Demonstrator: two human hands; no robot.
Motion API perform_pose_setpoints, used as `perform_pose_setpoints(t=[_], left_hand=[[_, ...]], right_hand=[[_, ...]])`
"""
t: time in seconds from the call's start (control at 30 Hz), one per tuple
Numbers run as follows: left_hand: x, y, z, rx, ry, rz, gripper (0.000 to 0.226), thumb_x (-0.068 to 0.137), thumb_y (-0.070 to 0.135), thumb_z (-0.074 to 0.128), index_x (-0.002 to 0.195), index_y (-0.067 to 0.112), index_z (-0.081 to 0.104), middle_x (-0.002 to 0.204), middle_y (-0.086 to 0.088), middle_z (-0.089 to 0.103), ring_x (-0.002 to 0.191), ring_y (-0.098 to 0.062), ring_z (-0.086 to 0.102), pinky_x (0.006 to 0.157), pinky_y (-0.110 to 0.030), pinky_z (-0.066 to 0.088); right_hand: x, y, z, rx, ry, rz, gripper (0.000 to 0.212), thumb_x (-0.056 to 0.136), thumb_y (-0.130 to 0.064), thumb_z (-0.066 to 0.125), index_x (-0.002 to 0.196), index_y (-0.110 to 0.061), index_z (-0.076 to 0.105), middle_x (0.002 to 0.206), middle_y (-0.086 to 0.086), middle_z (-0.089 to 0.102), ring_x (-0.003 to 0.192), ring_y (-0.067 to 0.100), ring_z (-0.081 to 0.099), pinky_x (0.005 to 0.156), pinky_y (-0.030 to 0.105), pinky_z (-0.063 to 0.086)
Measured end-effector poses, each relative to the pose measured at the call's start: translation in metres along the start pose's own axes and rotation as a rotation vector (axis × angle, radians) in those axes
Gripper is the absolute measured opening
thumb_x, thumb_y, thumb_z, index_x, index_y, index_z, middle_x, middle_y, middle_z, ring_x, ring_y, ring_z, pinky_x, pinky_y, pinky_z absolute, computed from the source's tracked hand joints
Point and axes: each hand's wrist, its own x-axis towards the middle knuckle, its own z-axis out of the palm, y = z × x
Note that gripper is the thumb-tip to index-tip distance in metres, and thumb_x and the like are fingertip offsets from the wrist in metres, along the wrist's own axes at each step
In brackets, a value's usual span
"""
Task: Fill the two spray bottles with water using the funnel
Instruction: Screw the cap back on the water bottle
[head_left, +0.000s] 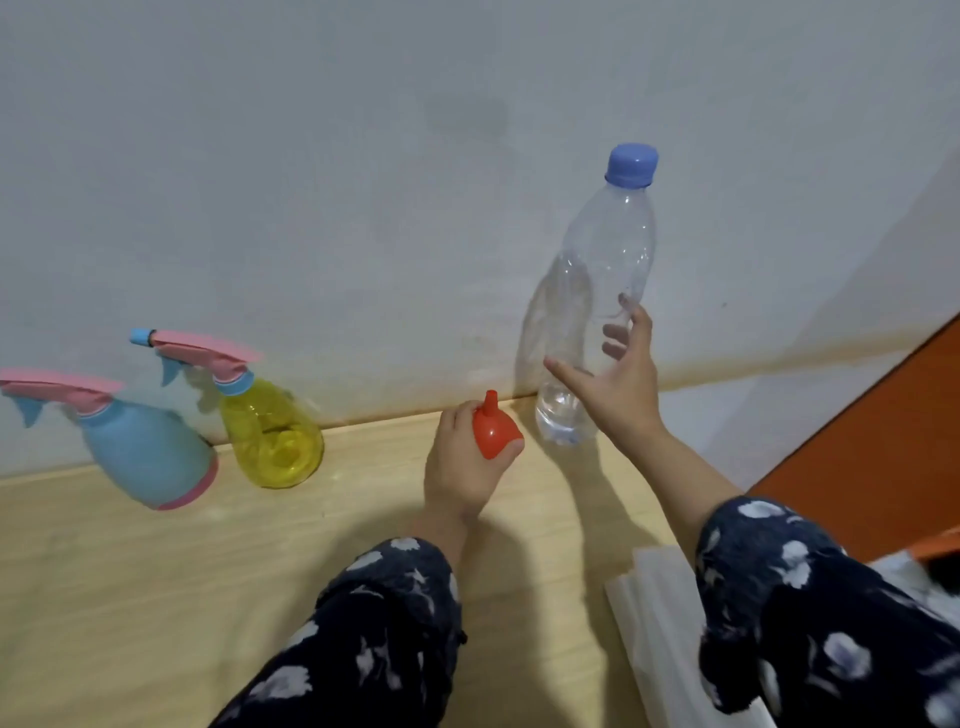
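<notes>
So the whole setup sits on a light wood table shoved up against a pale wall, which I reckon is why everything's lined up along the back edge: nothing can roll off that way.

Biggest thing going is the clear water bottle, standing upright near the wall with its blue cap screwed on. Only a little water shows in the bottom, as far as I can tell. The right hand is up against its lower half with fingers spread wide and pretty straight, not wrapped round it yet. Looks like a reach for a grip, or just steadying it, hard to say which.

Over on the left, well apart from the hands, are the two spray bottles: the blue spray bottle and the yellow spray bottle just beside it. Both have their pink trigger heads on, so my guess is nothing's been filled yet and those tops need to come off first.

Then the little one: the red funnel, held in the left hand, fingers curled round the wide end with the spout pointing up. Probably just parked there, ready to flip into a bottle neck.

Some white paper lies by the right sleeve.
</notes>
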Motion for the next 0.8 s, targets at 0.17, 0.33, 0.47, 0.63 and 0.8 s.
perform_pose_setpoints(t=[0.17,0.33,0.47,0.63,0.8], left_hand=[[0.014,-0.005,0.027,0.012,0.046,0.014,0.071,0.076,0.048,0.077,0.135,0.025,0.045,0.133,0.004,0.046,0.115,-0.021,0.054,0.099,-0.039,0.046],[0.022,-0.009,0.037,0.081,0.077,-0.001,0.075,0.071,0.045,0.082,0.134,0.025,0.046,0.133,0.002,0.048,0.113,-0.025,0.054,0.1,-0.042,0.044],[0.021,-0.009,0.038,0.097,0.06,-0.001,0.083,0.067,0.045,0.084,0.136,0.022,0.044,0.135,0.002,0.047,0.117,-0.025,0.052,0.103,-0.042,0.041],[0.014,-0.002,0.028,0.129,0.045,-0.017,0.099,0.066,0.047,0.084,0.145,0.018,0.032,0.145,0.001,0.043,0.129,-0.023,0.045,0.11,-0.044,0.036],[-0.014,-0.001,0.019,0.212,0.06,0.01,0.091,0.077,0.043,0.078,0.148,0.017,0.028,0.15,-0.001,0.037,0.138,-0.021,0.035,0.111,-0.041,0.033]], right_hand=[[0.011,0.02,0.0,0.027,-0.006,-0.021,0.097,0.063,-0.027,0.087,0.139,-0.028,0.028,0.125,-0.006,0.045,0.114,0.015,0.05,0.099,0.03,0.044],[0.016,0.029,0.002,0.06,-0.022,-0.028,0.1,0.065,-0.027,0.086,0.143,-0.029,0.024,0.129,-0.005,0.044,0.116,0.013,0.049,0.1,0.027,0.042],[0.015,0.033,0.003,0.057,-0.064,-0.025,0.108,0.065,-0.033,0.086,0.147,-0.032,0.016,0.14,-0.001,0.037,0.125,0.015,0.044,0.107,0.032,0.039],[0.012,0.032,-0.005,0.063,-0.147,0.016,0.131,0.056,-0.043,0.089,0.146,-0.042,-0.006,0.158,-0.008,0.006,0.145,0.012,0.017,0.118,0.044,0.024],[-0.018,0.03,-0.023,-0.077,-0.148,0.113,0.138,0.055,-0.045,0.089,0.148,-0.033,-0.012,0.158,-0.011,-0.002,0.146,0.016,0.009,0.118,0.047,0.02]])
